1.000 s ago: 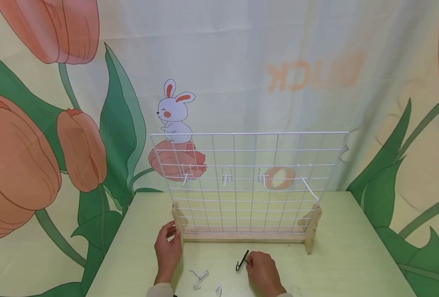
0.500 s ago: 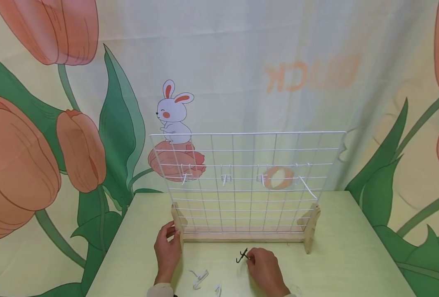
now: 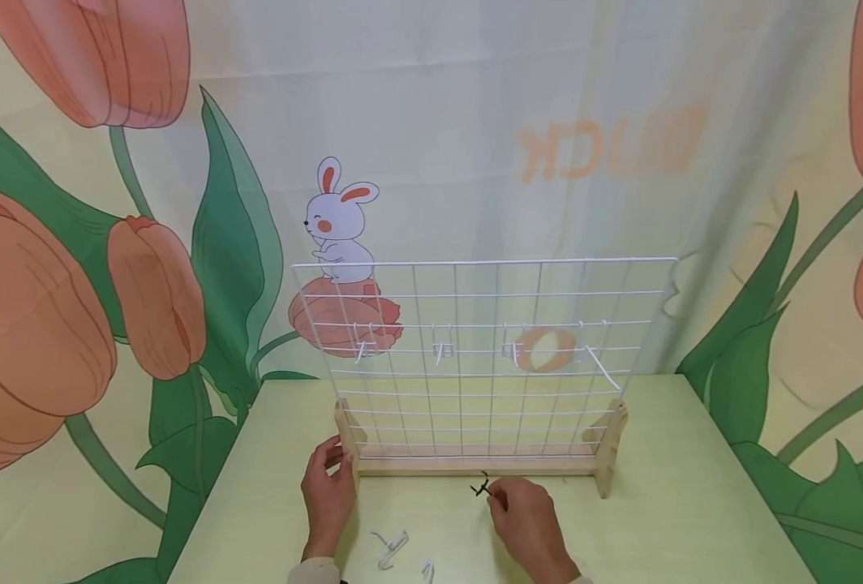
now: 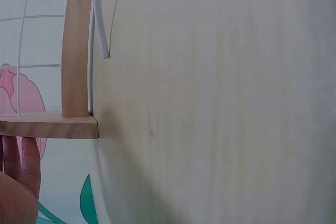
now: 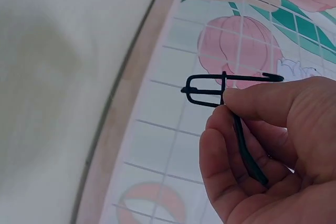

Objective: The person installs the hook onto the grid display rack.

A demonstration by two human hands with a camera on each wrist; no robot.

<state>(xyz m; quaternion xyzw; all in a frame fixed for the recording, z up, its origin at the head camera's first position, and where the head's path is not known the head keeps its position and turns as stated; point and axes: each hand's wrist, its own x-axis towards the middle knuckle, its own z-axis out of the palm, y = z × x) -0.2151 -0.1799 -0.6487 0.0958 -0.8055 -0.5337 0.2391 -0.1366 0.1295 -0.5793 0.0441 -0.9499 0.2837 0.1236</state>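
We pinch the black wire hook [image 5: 227, 88] in our right hand [image 3: 526, 519], while our left hand [image 3: 327, 487] grips the white wire grid's wooden foot [image 3: 346, 442]; hanging it next, we judge, needs a lift to a crosswire.

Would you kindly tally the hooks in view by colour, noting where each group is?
White hooks hung on the wire grid: 4, the first at
White hooks loose on the table: 2, one at
Black hook pinched in the right hand: 1
Total: 7 hooks
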